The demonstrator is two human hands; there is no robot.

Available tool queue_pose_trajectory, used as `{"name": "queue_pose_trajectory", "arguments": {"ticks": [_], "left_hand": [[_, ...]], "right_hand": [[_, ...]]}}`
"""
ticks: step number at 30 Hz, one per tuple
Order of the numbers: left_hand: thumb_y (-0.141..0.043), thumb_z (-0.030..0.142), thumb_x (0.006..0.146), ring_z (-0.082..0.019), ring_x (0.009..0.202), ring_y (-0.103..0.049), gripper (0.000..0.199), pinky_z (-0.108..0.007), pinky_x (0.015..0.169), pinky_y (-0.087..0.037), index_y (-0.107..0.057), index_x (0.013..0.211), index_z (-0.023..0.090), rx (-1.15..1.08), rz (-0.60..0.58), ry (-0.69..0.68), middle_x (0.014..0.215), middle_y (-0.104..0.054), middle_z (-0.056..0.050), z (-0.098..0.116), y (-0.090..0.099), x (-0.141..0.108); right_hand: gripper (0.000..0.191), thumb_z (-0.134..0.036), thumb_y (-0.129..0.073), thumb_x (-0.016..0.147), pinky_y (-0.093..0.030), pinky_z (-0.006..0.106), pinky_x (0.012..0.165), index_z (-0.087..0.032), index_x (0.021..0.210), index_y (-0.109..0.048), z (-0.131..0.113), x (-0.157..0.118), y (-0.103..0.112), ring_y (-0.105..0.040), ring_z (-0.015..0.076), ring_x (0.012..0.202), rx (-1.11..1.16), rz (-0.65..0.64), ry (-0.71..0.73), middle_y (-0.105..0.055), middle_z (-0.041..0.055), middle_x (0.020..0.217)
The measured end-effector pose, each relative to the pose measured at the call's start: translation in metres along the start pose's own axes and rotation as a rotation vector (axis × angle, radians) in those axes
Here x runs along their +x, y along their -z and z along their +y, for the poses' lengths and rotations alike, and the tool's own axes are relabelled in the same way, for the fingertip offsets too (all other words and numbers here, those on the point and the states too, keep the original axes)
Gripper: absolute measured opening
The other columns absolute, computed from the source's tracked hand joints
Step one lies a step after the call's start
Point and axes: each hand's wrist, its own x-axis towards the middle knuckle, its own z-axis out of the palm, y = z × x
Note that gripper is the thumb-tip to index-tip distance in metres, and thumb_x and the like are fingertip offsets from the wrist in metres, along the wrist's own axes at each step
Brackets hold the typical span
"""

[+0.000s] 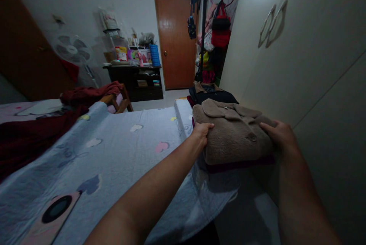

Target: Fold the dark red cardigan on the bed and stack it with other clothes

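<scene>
A folded brown fleece garment (234,138) with a collar lies at the bed's right edge, on top of a dark maroon piece of clothing (240,165). My left hand (203,132) grips its left side, thumb on top and the other fingers hidden beneath. At the opposite side my right hand (278,134) holds the edge the same way, its thumb over the fabric. Just behind the brown garment is another folded dark garment (213,92) with a tan collar.
The bed has a light blue heart-patterned sheet (137,142). A pink object with a dark oval (51,218) lies at lower left. Dark red cloth (42,134) is at the left. A pale wardrobe (309,69) borders the right; a fan (73,48) stands behind.
</scene>
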Motion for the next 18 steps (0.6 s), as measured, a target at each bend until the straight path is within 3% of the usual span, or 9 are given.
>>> {"name": "queue_pose_trajectory", "arguments": {"ticks": [5, 9, 12, 14, 18], "left_hand": [[-0.064, 0.001, 0.054, -0.022, 0.084, -0.069, 0.068, -0.041, 0.083, -0.056, -0.057, 0.118, 0.023, -0.058, -0.198, -0.208, 0.096, -0.072, -0.004, 0.029, 0.009, -0.013], [-0.063, 0.004, 0.056, -0.022, 0.088, -0.068, 0.061, -0.043, 0.089, -0.054, -0.059, 0.114, 0.022, -0.017, -0.207, -0.48, 0.097, -0.072, -0.003, 0.073, 0.027, -0.019], [-0.065, 0.002, 0.054, -0.023, 0.094, -0.067, 0.059, -0.043, 0.095, -0.051, -0.061, 0.11, 0.021, -0.016, -0.132, -0.707, 0.1, -0.072, -0.002, 0.112, 0.053, -0.019], [-0.065, 0.002, 0.053, -0.024, 0.099, -0.066, 0.059, -0.043, 0.098, -0.05, -0.062, 0.108, 0.022, -0.056, -0.111, -0.781, 0.102, -0.071, -0.001, 0.136, 0.078, -0.019], [-0.062, 0.0, 0.054, -0.025, 0.106, -0.064, 0.059, -0.044, 0.099, -0.05, -0.063, 0.108, 0.022, -0.171, -0.099, -0.725, 0.105, -0.071, -0.001, 0.165, 0.141, -0.022]], "right_hand": [[0.039, -0.043, -0.068, 0.07, -0.052, 0.041, 0.073, -0.015, 0.098, -0.07, -0.065, -0.014, 0.016, -0.067, 0.0281, 0.081, 0.173, 0.24, 0.06, -0.072, 0.0122, 0.091], [0.038, -0.047, -0.065, 0.077, -0.053, 0.038, 0.07, -0.017, 0.099, -0.068, -0.121, -0.027, 0.011, -0.066, 0.0239, 0.078, 0.415, 0.316, 0.232, -0.07, 0.0068, 0.087], [0.037, -0.047, -0.064, 0.08, -0.053, 0.038, 0.074, -0.019, 0.103, -0.065, -0.166, -0.042, -0.008, -0.064, 0.0218, 0.081, 0.587, 0.289, 0.352, -0.069, 0.0049, 0.09], [0.035, -0.045, -0.062, 0.082, -0.052, 0.037, 0.078, -0.02, 0.106, -0.062, -0.194, -0.056, -0.025, -0.063, 0.0212, 0.085, 0.673, 0.236, 0.422, -0.068, 0.0043, 0.094], [0.029, -0.039, -0.059, 0.084, -0.049, 0.035, 0.084, -0.023, 0.108, -0.059, -0.233, -0.099, -0.069, -0.061, 0.0199, 0.091, 0.754, -0.004, 0.53, -0.065, 0.002, 0.1]]}}
